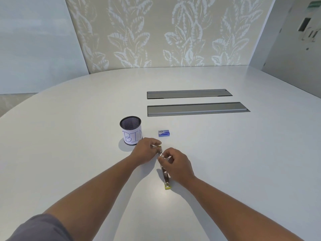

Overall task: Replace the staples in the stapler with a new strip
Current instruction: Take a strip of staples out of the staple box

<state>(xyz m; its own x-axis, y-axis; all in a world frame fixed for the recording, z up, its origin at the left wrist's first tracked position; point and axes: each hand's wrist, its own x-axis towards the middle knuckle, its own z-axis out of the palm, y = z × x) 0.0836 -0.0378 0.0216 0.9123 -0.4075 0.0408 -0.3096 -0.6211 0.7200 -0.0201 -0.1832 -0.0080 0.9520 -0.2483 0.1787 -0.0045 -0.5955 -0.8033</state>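
Both forearms reach to the stapler (164, 173), opened out flat on the bench (225, 153).
Your left hand (144, 152) pinches the stapler's far end; your right hand (175, 164) nips its middle, fingertips narrowed, whether on staples you cannot tell. Judged step: emptying the channel. Beyond the stapler, the staple box (164, 133) lies shut, the "BIN" cup (131, 131) to its left: next needs discarding, then fetching a strip.

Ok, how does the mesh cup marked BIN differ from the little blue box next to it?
The mesh cup is round, tall and upright with an open top and a white handwritten label; the blue box is flat, rectangular, closed and printed. The cup is dark mesh and much the bigger; the box is blue. The cup stands beyond the left hand, the box to its right. Both rest untouched on the white table.
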